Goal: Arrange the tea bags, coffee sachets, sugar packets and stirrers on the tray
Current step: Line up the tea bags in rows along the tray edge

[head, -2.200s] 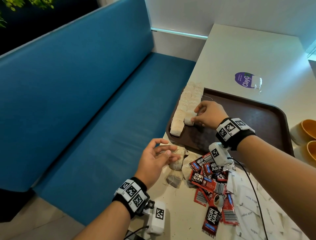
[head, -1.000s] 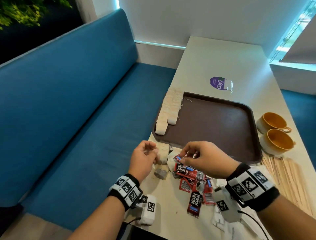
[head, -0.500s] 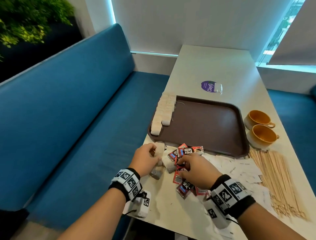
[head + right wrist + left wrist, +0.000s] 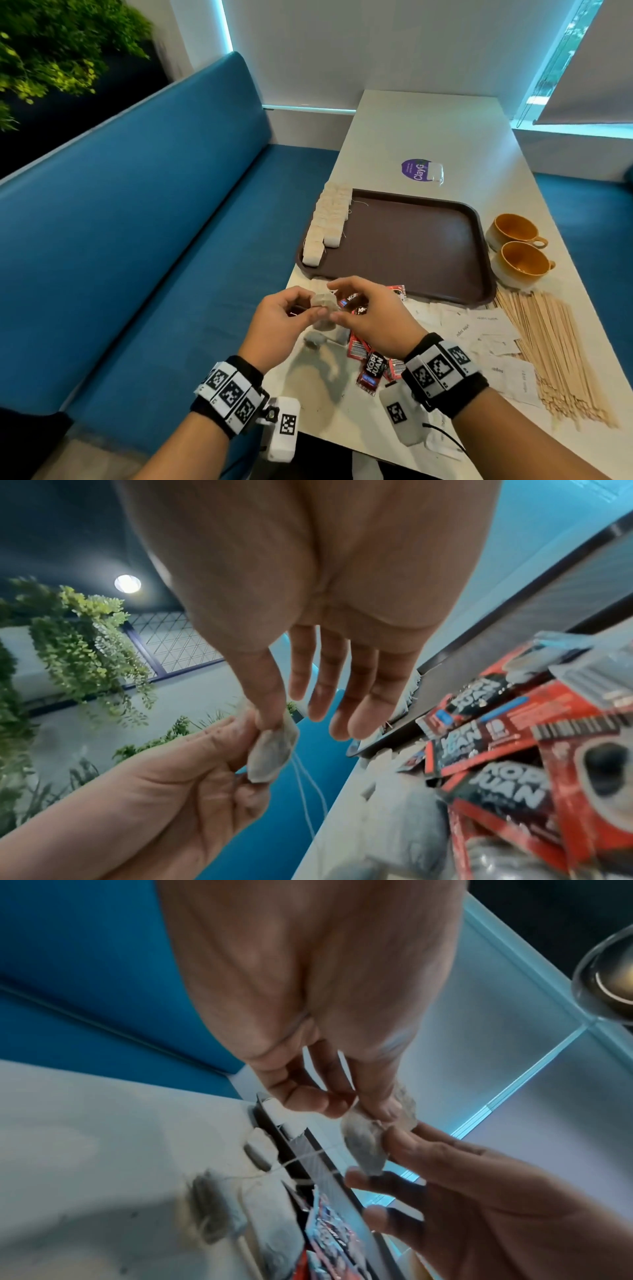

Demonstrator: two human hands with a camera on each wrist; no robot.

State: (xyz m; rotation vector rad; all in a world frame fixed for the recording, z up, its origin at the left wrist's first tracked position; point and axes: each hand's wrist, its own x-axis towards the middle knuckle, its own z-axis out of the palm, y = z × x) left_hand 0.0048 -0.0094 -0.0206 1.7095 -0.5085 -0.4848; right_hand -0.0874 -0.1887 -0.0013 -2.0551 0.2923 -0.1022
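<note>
Both hands hold one grey tea bag (image 4: 322, 303) above the table's near left edge. My left hand (image 4: 284, 317) pinches it (image 4: 365, 1146) from the left and my right hand (image 4: 363, 313) pinches its top edge (image 4: 272, 746) with thumb and forefinger, the other fingers spread. A thin string hangs from the bag. A few more tea bags (image 4: 317, 339) lie on the table below. Red coffee sachets (image 4: 371, 368) are heaped under my right wrist. The brown tray (image 4: 445, 240) carries rows of tea bags (image 4: 327, 222) along its left edge.
White sugar packets (image 4: 486, 335) and a spread of wooden stirrers (image 4: 555, 349) lie right of the hands. Two yellow cups (image 4: 517, 250) stand by the tray's right side. A purple sticker (image 4: 416, 169) sits beyond the tray. A blue bench runs along the left.
My right hand left the coffee sachets and joined the left hand; together they lifted a tea bag off the table. The head view swung right and back.
</note>
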